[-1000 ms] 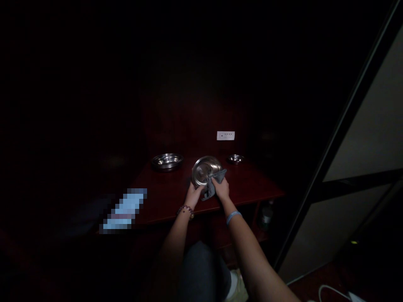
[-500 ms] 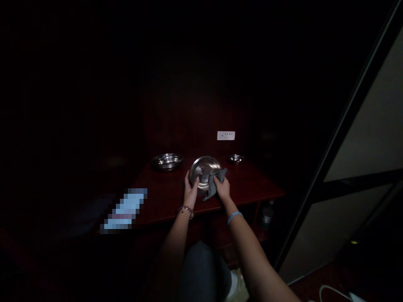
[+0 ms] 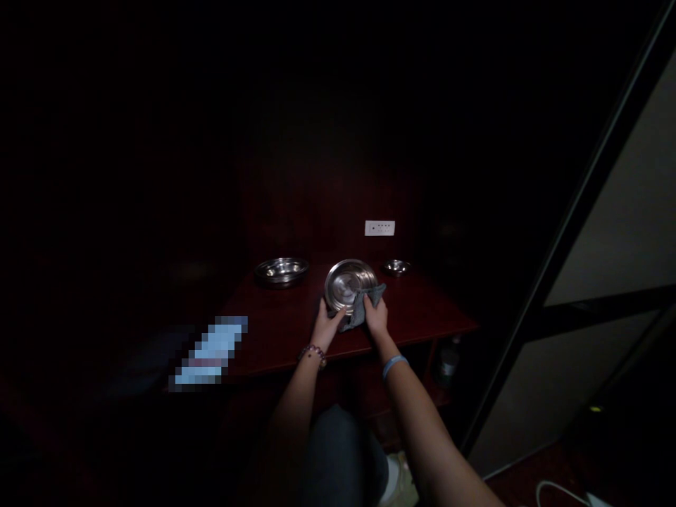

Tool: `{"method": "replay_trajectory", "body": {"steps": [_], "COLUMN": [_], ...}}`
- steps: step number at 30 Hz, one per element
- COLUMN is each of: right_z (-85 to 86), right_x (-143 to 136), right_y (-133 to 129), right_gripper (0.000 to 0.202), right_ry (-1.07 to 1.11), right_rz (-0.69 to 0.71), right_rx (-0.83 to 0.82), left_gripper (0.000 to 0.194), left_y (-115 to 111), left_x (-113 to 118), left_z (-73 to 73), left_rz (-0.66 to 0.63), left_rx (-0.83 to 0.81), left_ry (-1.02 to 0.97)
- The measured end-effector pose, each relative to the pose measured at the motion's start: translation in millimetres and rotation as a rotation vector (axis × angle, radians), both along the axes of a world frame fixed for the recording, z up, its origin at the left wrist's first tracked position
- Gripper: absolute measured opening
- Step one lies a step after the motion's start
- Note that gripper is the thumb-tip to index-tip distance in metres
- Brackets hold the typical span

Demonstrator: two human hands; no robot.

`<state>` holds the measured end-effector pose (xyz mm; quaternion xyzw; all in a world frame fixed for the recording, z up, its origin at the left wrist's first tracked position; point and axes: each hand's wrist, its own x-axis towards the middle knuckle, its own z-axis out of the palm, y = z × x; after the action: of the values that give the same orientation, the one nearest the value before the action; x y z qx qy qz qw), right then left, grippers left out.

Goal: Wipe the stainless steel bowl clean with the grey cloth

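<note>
Tilted toward me above the dark red desk [image 3: 412, 317] is a shiny round steel bowl [image 3: 343, 284]. My left hand [image 3: 328, 327] grips its lower left rim, the thumb on the inside and the fingers behind. A grey cloth [image 3: 360, 307] lies over the lower right rim, pinched there by my right hand [image 3: 376, 315], whose thumb presses on it. The fingers behind the bowl are hidden. At the back left of the desk sit stacked steel dishes [image 3: 281, 272]; a small steel dish [image 3: 396, 267] stands at the back right.
A white power socket [image 3: 379, 228] is on the back panel. Under the desk at the right stands a clear bottle [image 3: 448, 366]. A blurred-out bright patch [image 3: 211, 352] lies at the left. A pale sliding panel [image 3: 612, 232] rises at the right.
The bowl has shifted slightly right and turned in my hands. My left hand has slid toward the bottom of its rim, closer to the cloth. My right hand keeps the cloth on the rim.
</note>
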<state>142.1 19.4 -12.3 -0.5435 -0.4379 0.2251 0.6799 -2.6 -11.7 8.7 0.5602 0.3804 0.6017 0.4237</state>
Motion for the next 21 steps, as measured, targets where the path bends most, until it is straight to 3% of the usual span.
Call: {"method": "replay_trajectory", "body": {"steps": [8, 16, 21], "right_z": [-0.7, 1.4, 5.6], "right_x": [1.4, -1.0, -1.3], "right_y": [0.5, -3.5, -5.4], "right_gripper": [0.037, 0.041, 0.043], "right_ry": [-0.054, -0.05, -0.008], "right_rz": [0.038, 0.092, 0.217], "right_rx": [-0.042, -0.039, -0.035], "left_gripper": [0.061, 0.053, 0.047], "left_y": [8.7, 17.9, 18.1], "left_x": [0.6, -1.9, -3.8], "left_z": [-8.1, -15.1, -15.1], "left_rz": [-0.066, -0.034, 0.03], "left_rx": [0.035, 0.054, 0.073], "left_ry": [-0.089, -0.106, -0.095]}}
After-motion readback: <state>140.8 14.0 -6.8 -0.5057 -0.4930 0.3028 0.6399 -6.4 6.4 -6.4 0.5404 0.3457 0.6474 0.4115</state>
